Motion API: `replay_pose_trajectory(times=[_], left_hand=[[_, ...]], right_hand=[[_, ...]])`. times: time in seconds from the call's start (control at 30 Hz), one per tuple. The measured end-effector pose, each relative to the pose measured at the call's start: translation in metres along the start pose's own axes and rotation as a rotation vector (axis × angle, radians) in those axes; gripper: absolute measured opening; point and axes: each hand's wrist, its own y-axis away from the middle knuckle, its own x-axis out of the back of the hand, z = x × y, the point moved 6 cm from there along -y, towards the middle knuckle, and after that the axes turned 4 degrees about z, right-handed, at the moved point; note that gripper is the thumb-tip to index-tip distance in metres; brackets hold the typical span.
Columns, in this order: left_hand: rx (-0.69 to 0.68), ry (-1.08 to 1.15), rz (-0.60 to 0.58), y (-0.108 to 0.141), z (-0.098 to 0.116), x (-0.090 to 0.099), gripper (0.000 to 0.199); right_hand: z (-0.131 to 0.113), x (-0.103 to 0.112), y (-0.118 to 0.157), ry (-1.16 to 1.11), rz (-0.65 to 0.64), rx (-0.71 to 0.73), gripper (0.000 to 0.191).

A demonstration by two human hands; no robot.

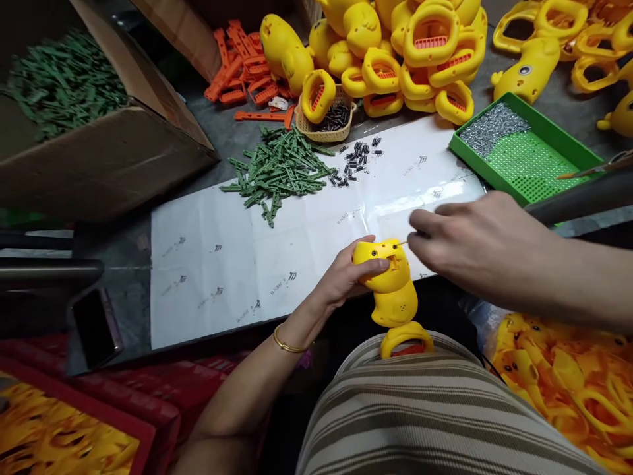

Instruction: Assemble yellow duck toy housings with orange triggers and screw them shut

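Note:
My left hand (349, 267) is closed around a yellow plastic duck-like toy (395, 303), the thumb lying across its upper part beside a small slot. Dark round holes or eyes show near the toy's top, and a cluster of tiny holes sits lower down. Its ring-shaped yellow handle (408, 335) hangs below, by the striped shirt. My right hand (452, 237), slightly blurred, pinches a thin pointed tool (403, 243) whose tip meets the toy's upper right hole. The tool's exact kind is hidden by the fingers.
Green plastic strips (284, 168) and small dark springs (357, 161) lie on a white sheet (208, 264). Behind are a small basket (326, 135) and piled yellow toys (363, 30). A green tray (541, 165) holds screws at right; a cardboard box (99, 158) stands left, above a phone (95, 328).

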Motion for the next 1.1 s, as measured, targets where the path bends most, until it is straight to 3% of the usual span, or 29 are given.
replay_pose_trajectory(times=[0.07, 0.13, 0.27, 0.33, 0.4, 0.5, 0.6, 0.63, 0.67, 0.73, 0.83, 0.97, 1.1], left_hand=[[0.018, 0.026, 0.016, 0.000, -0.003, 0.005, 0.084], [0.035, 0.054, 0.013, 0.001, -0.004, 0.008, 0.083], [0.049, 0.084, -0.017, -0.001, -0.005, 0.010, 0.081], [0.045, 0.096, -0.047, -0.003, -0.007, 0.010, 0.080], [0.047, 0.110, -0.073, -0.003, -0.007, 0.010, 0.080], [0.038, 0.094, -0.118, 0.002, -0.004, 0.010, 0.078], [-0.011, 0.017, -0.151, 0.013, 0.007, 0.008, 0.074], [-0.035, -0.022, -0.145, 0.017, 0.012, 0.007, 0.074], [-0.061, -0.069, -0.128, 0.021, 0.016, 0.006, 0.075], [-0.110, -0.182, -0.070, 0.029, 0.024, 0.002, 0.077], [-0.195, -0.379, 0.039, 0.041, 0.033, -0.007, 0.082], [-0.386, -0.578, 0.066, 0.060, 0.042, -0.023, 0.072], [-0.503, -0.609, 0.120, 0.072, 0.045, -0.031, 0.060]], right_hand=[[-0.009, -0.003, 0.020, 0.078, 0.035, -0.001, 0.026], [-0.011, 0.000, 0.040, 0.112, 0.172, -0.031, 0.033], [0.006, -0.001, 0.063, 0.045, 0.426, -0.128, 0.025], [0.028, -0.022, 0.062, -0.035, 0.457, -0.251, 0.020], [0.049, -0.060, 0.054, -0.127, 0.381, -0.365, 0.023], [0.061, -0.110, 0.039, -0.250, 0.348, -0.417, 0.028], [0.053, -0.123, 0.037, -0.706, 0.510, -0.613, 0.041], [0.044, -0.127, 0.036, -0.968, 0.517, -0.696, 0.048], [0.028, -0.131, 0.033, -1.258, 0.447, -0.745, 0.054], [-0.004, -0.130, 0.030, -1.608, 0.335, -0.809, 0.065], [-0.027, -0.120, 0.032, -1.662, 0.350, -0.892, 0.067], [-0.030, -0.108, 0.040, -1.639, 0.394, -0.914, 0.063], [-0.027, -0.097, 0.042, -1.694, 0.462, -0.887, 0.058]])
